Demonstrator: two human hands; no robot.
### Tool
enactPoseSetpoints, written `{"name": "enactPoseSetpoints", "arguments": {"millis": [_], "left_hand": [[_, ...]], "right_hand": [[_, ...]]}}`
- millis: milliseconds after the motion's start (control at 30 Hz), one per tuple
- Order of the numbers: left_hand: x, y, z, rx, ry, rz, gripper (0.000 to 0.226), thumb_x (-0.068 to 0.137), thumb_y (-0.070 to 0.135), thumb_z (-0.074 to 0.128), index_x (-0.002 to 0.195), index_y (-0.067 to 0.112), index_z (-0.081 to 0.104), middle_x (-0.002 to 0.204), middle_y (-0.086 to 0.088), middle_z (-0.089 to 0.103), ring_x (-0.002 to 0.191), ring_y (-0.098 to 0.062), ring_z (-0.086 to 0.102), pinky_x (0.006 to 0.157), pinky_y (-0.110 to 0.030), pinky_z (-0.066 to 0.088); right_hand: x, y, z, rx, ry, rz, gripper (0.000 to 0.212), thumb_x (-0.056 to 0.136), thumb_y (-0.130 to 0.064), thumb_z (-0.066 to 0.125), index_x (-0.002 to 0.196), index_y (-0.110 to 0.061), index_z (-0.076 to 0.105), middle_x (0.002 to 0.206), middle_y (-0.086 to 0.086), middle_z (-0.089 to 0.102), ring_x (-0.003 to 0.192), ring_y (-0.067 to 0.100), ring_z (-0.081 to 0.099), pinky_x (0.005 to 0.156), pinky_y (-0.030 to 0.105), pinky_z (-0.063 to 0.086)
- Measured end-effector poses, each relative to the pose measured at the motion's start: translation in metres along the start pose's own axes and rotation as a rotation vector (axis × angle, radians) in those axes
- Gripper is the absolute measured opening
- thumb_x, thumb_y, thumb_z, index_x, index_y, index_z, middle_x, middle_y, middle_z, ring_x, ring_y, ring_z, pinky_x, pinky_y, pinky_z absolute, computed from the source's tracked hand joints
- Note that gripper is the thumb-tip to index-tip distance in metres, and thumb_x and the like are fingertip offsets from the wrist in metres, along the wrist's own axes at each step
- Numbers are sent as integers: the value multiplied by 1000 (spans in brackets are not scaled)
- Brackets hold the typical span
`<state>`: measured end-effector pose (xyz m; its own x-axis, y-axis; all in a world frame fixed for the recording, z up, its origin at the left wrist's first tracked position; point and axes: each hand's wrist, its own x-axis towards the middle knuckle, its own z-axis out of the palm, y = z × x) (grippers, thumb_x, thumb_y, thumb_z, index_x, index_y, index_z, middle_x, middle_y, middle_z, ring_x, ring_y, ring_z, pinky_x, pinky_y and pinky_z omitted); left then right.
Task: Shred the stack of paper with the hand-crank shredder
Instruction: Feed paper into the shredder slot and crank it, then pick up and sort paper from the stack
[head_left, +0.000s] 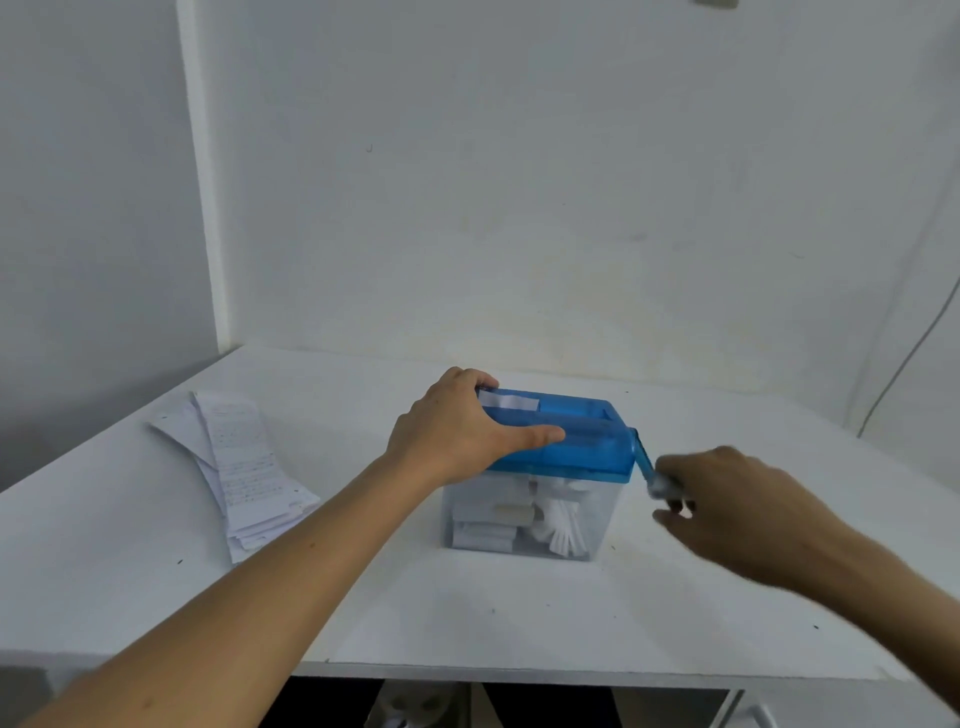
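Observation:
The hand-crank shredder (582, 441) stands mid-table, with a blue lid over a clear bin (597, 519) that holds white strips and folded pieces. A short white piece of paper (508, 401) sticks up from the lid's slot. My left hand (457, 431) grips the lid's left end, thumb along the top and fingers curled over the far edge. My right hand (737, 509), blurred, holds the grey knob of the blue crank (647, 465), which points down and to the right. The stack of paper (249, 467), written sheets fanned out, lies to the left.
A white table (467, 613) runs to a wall behind and a corner at the left. Its front edge is near me, with dark open space below. A thin cable (904, 364) hangs down the wall at the right.

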<state>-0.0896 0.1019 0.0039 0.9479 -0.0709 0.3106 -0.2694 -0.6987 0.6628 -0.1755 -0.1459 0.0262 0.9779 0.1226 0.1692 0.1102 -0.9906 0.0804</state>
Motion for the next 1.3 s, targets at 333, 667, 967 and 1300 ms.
{"name": "enactPoseSetpoints", "arguments": {"millis": [333,667,967,1300], "left_hand": [[0,-1,0,-3,-4,13,101,56,91,69,136,32,47,123,22,47,110,-7,52,94,-33,49],[0,-1,-1,1,-4,8,101,57,91,69,135,32,48,122,22,46,111,-7,52,96,-35,50],[-1,2,0,2,14,-3,98,59,88,70,136,31,49,125,21,46,110,-6,51,90,-31,50],[1,0,2,-80,-7,-12,97,61,88,68,136,30,49,128,18,47,114,-7,50,98,-36,51]], "right_hand": [[68,28,-59,146,192,-122,16,87,-43,73,97,-30,74,91,-13,70,69,2,57,65,22,41],[108,21,35,136,145,-38,28,103,-19,45,130,-23,53,124,2,60,100,25,63,86,36,53],[51,7,87,280,2,-25,9,101,-29,53,109,-32,52,102,-17,57,81,4,59,74,17,51],[3,12,29,211,162,18,48,98,-42,57,142,-38,38,139,-17,41,115,1,50,95,25,51]]}}
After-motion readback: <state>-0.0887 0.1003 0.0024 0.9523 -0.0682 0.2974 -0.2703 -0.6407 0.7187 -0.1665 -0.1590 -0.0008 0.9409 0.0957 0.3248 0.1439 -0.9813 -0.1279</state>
